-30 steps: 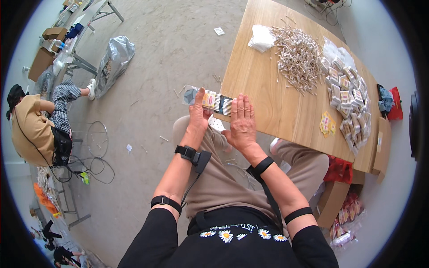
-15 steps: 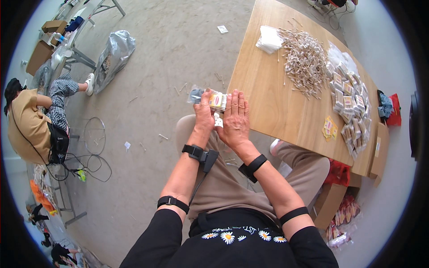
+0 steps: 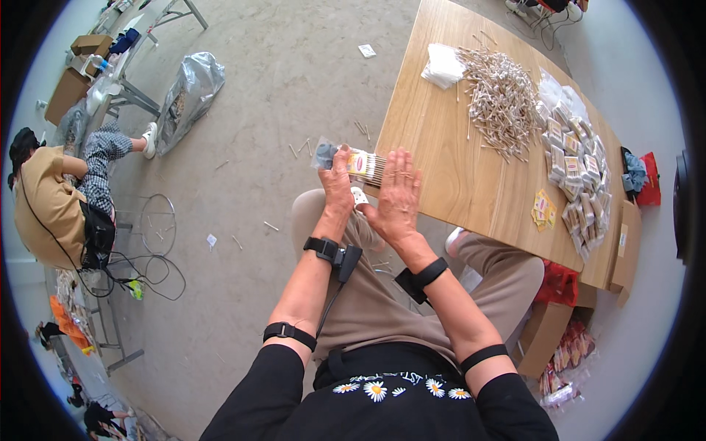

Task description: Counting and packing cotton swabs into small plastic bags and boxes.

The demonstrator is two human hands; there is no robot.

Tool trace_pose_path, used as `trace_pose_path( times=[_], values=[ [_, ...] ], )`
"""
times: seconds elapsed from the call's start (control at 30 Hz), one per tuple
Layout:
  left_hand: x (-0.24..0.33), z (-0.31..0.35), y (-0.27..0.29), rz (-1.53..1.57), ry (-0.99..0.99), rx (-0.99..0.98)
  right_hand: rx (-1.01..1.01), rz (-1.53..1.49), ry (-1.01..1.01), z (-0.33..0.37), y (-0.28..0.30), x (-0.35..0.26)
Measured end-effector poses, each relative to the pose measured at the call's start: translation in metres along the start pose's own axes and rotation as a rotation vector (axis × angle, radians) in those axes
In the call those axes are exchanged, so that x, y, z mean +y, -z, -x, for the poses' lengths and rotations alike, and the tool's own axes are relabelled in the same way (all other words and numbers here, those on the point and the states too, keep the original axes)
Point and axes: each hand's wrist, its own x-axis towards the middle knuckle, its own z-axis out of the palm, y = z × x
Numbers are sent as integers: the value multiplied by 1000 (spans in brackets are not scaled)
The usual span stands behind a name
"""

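My left hand [image 3: 337, 185] grips a small clear packet of cotton swabs [image 3: 360, 164] with a yellow and white card in it, above my lap beside the table's near left corner. Swab sticks show at the packet's right end. My right hand [image 3: 396, 197] is flat, its fingers stretched out side by side against or just beside those stick ends; whether they touch I cannot tell. On the wooden table [image 3: 441, 147] a large heap of loose cotton swabs [image 3: 504, 99] lies beyond my right hand. Several filled swab packets [image 3: 581, 169] are piled along its right side.
A stack of clear bags [image 3: 443, 65] and yellow cards [image 3: 543, 210] lie on the table. Cardboard boxes [image 3: 544, 339] stand under its right side. Stray swabs dot the floor. At left are a seated person [image 3: 55, 206], a grey plastic sack [image 3: 190, 99] and loose cables [image 3: 158, 275].
My right hand has shifted slightly right, and more of the swab sticks show between the hands. My left hand still holds the packet, almost in the same place.
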Motion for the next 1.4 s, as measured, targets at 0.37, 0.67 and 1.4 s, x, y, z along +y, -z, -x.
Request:
trace_pose_path(
  times=[0.37, 0.67, 1.4],
  values=[
    [3, 6, -5, -150, -150, -36, 1, 184, -173, 9, -8, -8],
    [4, 10, -9, -180, -219, -51, 17, 186, -225, 2, -20, -24],
    [22, -15, 15, 10, 4, -195, -39, 195, -142, 0, -7, -13]
  ],
)
